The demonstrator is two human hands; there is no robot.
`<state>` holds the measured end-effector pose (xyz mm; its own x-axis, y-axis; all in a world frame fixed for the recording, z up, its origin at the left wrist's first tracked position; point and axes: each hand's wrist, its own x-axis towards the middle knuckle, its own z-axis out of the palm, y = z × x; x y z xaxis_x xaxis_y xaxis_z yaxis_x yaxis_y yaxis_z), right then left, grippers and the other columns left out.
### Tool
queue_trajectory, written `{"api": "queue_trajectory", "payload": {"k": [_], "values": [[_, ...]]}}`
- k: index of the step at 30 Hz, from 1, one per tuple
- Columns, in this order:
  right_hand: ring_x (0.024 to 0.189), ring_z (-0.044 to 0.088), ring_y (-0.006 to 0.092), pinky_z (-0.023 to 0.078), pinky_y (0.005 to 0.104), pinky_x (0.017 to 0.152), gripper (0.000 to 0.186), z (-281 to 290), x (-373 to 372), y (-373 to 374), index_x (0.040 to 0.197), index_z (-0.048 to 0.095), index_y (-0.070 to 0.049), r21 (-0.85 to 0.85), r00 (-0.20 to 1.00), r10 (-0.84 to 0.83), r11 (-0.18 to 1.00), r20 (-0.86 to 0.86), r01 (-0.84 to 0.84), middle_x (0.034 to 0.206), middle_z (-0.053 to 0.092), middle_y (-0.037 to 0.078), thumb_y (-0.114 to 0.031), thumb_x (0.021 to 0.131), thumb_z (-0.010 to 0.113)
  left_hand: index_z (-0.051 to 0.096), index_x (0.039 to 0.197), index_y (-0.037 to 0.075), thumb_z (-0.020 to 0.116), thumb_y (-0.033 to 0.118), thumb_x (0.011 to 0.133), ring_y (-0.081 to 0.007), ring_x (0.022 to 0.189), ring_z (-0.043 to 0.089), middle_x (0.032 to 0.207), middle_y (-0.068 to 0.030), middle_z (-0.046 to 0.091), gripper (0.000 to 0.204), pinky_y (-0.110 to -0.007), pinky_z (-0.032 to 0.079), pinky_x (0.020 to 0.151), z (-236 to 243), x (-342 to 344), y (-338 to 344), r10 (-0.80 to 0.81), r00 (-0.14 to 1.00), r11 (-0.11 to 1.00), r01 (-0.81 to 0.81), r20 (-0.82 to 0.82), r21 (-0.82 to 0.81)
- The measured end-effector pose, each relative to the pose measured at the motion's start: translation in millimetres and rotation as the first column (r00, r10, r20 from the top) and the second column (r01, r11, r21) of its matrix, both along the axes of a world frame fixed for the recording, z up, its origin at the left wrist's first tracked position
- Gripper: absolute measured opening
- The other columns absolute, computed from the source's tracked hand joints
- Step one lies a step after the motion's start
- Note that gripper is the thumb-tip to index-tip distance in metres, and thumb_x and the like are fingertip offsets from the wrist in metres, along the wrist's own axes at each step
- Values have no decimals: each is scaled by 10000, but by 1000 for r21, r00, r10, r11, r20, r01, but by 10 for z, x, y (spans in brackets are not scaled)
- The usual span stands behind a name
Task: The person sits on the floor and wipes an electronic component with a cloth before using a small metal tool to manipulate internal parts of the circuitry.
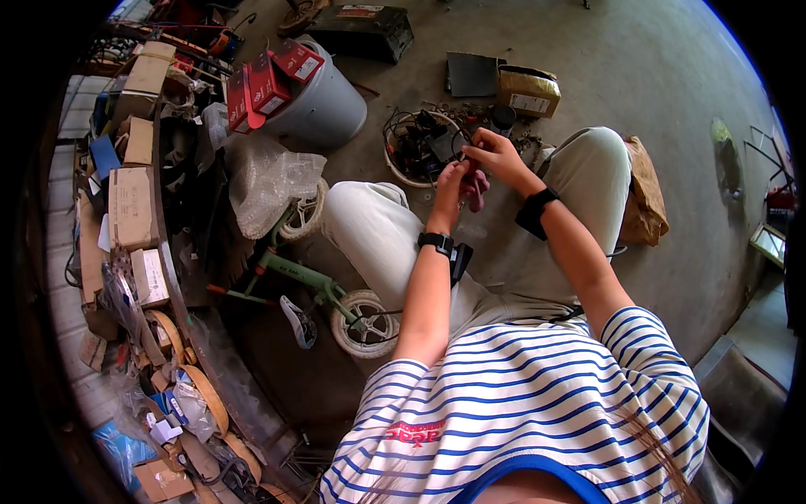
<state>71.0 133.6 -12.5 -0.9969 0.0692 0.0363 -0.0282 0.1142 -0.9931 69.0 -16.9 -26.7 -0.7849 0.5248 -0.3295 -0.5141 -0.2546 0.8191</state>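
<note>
My left hand [448, 191] and my right hand [501, 161] meet close together between my knees, both with the fingers closed. A thin black cable [461, 139] loops up to the fingertips, and my right hand pinches it. Against my left hand's fingers hangs a crumpled dark red piece, cloth-like [477, 191]; how it is gripped is partly hidden. Just beyond stands a round, pale-rimmed basket [393, 161] filled with a tangle of black cables and dark boxy parts [442, 144].
A black cylinder [503, 119] and an open carton [529, 91] stand beyond my hands. To the left are a grey bin [327, 109] with red boxes [267, 84], bubble wrap [273, 181] and a green balance bike [294, 270]. A brown paper bag [645, 197] lies beside my right knee.
</note>
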Motion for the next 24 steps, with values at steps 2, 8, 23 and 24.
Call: {"api": "queue_trajectory", "payload": {"k": [2,8,23,24], "values": [[632,484,58,391,252,536,243,20,-6,-3,726,490,-31,-124,999,26,992,41,-21,647,512,5,-186,823,650,542,910,71,519,333,875,-87,609,585,733,-28,609,266,-164,395,494,6,1,-18,-15,999,996,18,-30,82],[628,447,53,344,219,573,239,8,-39,56,692,516,-61,-228,965,125,971,231,-71,653,503,-32,-216,809,656,570,913,64,545,320,861,-79,616,566,745,-25,609,262,-175,413,520,-110,-25,-37,35,999,996,-33,-20,79],[627,466,52,347,211,563,216,-89,-45,105,696,536,-78,-479,901,192,877,388,20,690,504,-35,-224,822,635,541,917,31,512,308,866,-157,569,585,724,-83,608,283,-263,469,461,51,-8,-41,-35,999,989,36,-9,140],[637,468,46,350,202,566,204,-95,-47,107,738,544,-79,-493,900,209,870,383,7,710,507,-38,-239,827,634,541,917,31,512,308,866,-157,569,585,724,-83,608,283,-263,469,461,45,-3,-33,-35,999,989,36,-9,141]]}}
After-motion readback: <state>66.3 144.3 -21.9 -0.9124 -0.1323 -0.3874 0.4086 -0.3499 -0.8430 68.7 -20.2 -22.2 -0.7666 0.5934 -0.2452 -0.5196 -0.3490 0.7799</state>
